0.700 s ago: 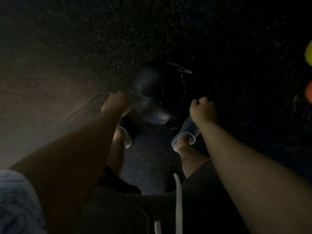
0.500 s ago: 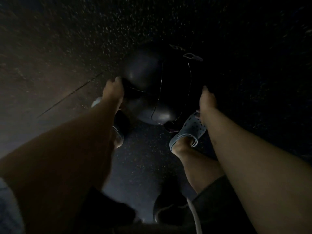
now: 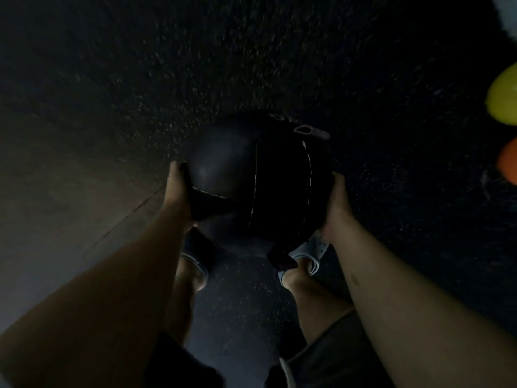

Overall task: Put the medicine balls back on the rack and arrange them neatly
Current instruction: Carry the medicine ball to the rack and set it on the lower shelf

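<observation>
Now both hands clamp the black medicine ball (image 3: 251,186) from the sides, left hand (image 3: 177,191) on its left, right hand (image 3: 337,205) on its right, fingers spread and pressed on. Ball sits low over the dark speckled floor (image 3: 279,65), above the feet. Rack not in view. Risk: heavy ball slipping from palm-only hold onto the sandal (image 3: 310,252).

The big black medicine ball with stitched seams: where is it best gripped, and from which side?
Judging by its wide, smooth, round shape, the big black medicine ball is probably best clasped at opposite sides, palms slightly under its middle. The left hand and right hand do so here, coming from the person's side.
</observation>
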Tool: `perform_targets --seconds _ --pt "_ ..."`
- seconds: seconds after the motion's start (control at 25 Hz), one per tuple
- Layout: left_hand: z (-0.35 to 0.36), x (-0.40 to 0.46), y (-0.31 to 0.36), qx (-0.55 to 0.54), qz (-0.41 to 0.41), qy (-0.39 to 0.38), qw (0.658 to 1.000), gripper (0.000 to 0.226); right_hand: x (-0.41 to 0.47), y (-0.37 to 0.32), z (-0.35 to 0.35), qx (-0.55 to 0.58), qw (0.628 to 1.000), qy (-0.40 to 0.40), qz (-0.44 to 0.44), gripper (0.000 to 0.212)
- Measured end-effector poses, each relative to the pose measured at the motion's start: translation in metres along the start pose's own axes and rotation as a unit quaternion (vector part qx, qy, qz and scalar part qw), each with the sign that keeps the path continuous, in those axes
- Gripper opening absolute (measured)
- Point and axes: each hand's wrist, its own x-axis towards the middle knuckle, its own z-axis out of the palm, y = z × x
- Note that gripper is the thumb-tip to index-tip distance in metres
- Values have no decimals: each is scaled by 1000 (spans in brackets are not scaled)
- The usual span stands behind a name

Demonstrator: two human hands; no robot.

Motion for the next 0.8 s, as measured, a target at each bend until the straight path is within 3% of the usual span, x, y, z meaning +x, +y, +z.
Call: perform_targets --seconds 0.08,0.24,0.36,0.44,0.52,0.64,0.8 --pt "17 -54 31 -6 23 -39 999 51 -53 -26 2 16 999 7 -45 44" --pt "74 -197 122 6 59 -133 989 44 -199 -113 10 29 983 22 -180 57" --pt "120 -313 185 52 120 -201 971 46 -325 -177 9 117 952 -13 -283 62" --pt "155 -385 219 63 183 -266 944 55 -401 -213 7 154 922 8 -355 55" --pt "191 -472 246 55 238 -367 898 53 -489 -241 -6 196 877 14 -439 46" --pt "236 -605 262 60 282 -473 833 42 -620 -268 -41 235 801 -7 -551 54" --pt "286 -755 254 56 346 -632 691 65 -762 -287 -101 260 718 -13 -646 68"
